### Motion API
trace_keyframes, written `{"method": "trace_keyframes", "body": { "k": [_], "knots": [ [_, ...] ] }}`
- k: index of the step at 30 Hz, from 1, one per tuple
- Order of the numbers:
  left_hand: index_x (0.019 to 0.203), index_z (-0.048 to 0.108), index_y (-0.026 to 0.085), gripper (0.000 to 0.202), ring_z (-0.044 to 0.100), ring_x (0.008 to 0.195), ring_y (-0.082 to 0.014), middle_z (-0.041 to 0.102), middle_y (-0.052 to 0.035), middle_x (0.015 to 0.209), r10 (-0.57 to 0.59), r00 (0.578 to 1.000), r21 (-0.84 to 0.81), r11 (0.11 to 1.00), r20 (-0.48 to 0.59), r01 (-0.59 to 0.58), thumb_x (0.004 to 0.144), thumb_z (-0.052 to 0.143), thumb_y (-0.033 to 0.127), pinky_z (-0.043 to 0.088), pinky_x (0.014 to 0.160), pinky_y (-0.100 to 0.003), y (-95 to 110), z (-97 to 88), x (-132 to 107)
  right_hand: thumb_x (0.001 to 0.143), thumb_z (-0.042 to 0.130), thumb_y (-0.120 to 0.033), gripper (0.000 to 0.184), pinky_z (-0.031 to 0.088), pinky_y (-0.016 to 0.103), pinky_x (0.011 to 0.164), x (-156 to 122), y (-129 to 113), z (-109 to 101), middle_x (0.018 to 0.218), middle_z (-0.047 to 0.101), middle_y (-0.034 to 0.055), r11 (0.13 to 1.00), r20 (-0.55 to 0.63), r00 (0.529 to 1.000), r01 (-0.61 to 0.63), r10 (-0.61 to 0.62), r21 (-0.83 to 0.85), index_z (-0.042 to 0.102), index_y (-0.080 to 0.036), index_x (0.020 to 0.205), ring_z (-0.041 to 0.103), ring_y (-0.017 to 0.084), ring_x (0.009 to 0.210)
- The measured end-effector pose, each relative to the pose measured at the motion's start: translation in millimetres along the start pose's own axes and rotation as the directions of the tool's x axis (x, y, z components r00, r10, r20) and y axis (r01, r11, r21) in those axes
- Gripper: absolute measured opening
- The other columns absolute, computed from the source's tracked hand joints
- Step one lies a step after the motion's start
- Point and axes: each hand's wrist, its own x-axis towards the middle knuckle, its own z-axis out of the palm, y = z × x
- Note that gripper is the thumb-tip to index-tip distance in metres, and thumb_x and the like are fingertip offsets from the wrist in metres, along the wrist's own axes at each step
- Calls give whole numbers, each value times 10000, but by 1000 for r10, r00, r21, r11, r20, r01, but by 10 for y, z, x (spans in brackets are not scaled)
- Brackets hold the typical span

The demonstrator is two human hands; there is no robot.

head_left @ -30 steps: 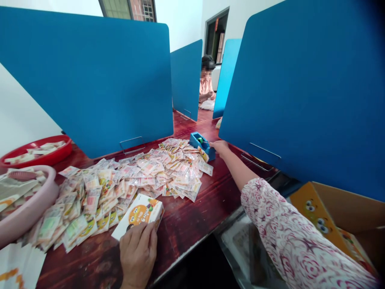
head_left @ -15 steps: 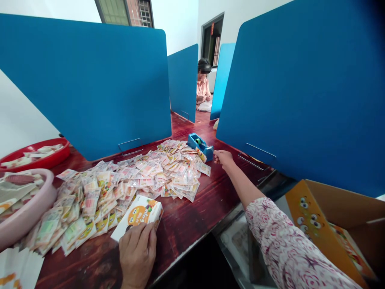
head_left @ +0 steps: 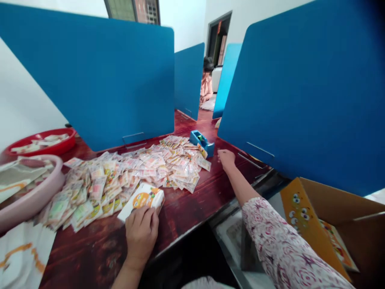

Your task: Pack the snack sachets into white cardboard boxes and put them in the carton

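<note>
The left hand (head_left: 141,235) grips a white-and-orange carton (head_left: 143,199) beside the sachet heap (head_left: 120,180); the right hand (head_left: 226,158), seemingly empty, curls near a blue tape dispenser (head_left: 201,143). A pink basin (head_left: 58,180) and red tray (head_left: 45,150) hold packets.

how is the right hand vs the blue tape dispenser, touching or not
Apart: in the head view, the right hand sits clear of the blue tape dispenser, with a strip of dark wooden tabletop showing between them.

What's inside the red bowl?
Flat pale packets lie in the round red plastic bowl. They cover its bottom, so the bowl's floor and anything beneath them can't be seen.
</note>
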Motion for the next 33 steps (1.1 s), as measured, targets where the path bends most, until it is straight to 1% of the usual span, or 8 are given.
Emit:
{"method": "trace_keyframes", "body": {
  "k": [2, 5, 7, 12, 15, 20, 28, 33],
  "knots": [
    [922, 673, 155, 54, 669, 974, -288, 739, -122, 985, -35, 999, -4, 999, 4, 35, 889, 644, 123, 493, 888, -433, 9, -20, -8, 983, 480, -251, 209, 525, 232, 593, -313, -86, 114, 752, 636, 10, 993, 25, 1000, -6, 4, 114, 630, -148, 879, 570, 93, 577],
    [975, 663, 171, 114, 670, 1106, -315, 751, -114, 1111, -57, 996, -34, 998, 75, 60, 895, 602, 118, 488, 946, -470, -6, -52, -18, 862, 638, -355, 218, 469, 199, 512, -994, -232, 365, 610, 546, -55, 901, 232, 967, -9, -102, 434, 587, -188, 730, 490, 68, 486],
    [1077, 639, 170, 182, 682, 1114, -294, 749, -118, 1134, -92, 987, -65, 993, 129, 101, 914, 570, 126, 500, 956, -463, -26, -78, -22, 713, 775, -441, 336, 422, 203, 456, -1521, -322, 504, 540, 507, -62, 772, 439, 873, -126, -212, 623, 569, -190, 626, 453, 67, 448],
    [1406, 431, 133, 485, 669, 1141, -289, 702, -176, 1203, -134, 973, -102, 983, 187, 155, 931, 528, 136, 515, 988, -473, -44, -147, -53, 697, 778, -478, 305, 417, 218, 451, -2435, -464, 735, 588, 551, -50, 731, 657, 685, -266, -315, 628, 670, -194, 681, 465, 69, 453],
    [1498, 329, 151, 606, 627, 1206, -309, 618, -209, 1335, -128, 972, -103, 983, 199, 151, 923, 515, 117, 508, 1011, -493, -48, -171, -90, 713, 744, -440, 329, 424, 224, 455, -2567, -479, 842, 589, 561, -70, 783, 673, 658, -201, -338, 589, 737, -200, 939, 475, 75, 448],
    [1266, 611, 131, 378, 602, 1216, -353, 527, -205, 1452, -93, 962, -62, 992, 255, 112, 891, 559, 118, 514, 1011, -513, -59, -192, -100, 746, 693, -396, 687, 439, 228, 457, -2575, -371, 913, 575, 531, -108, 838, 664, 666, -106, -340, 536, 567, -170, 1383, 470, 86, 444],
    [1205, 663, 130, 308, 603, 1246, -333, 591, -173, 1410, -121, 959, -98, 984, 257, 151, 926, 535, 155, 519, 1028, -522, -66, -165, -111, 792, 654, -355, 751, 485, 254, 597, -2636, -148, 1014, 645, 581, -91, 850, 590, 721, -2, -363, 526, 449, -235, 1504, 505, 106, 527],
    [1069, 713, 154, 248, 642, 1209, -276, 685, -154, 1286, -158, 926, -215, 947, 342, 241, 955, 500, 208, 500, 1074, -481, -189, -234, 34, 727, 778, -276, 924, 482, 275, 659, -2503, -156, 1083, 576, 586, -94, 937, 548, 774, 170, -318, 304, 363, -185, 1548, 557, 149, 560]
  ]
}}
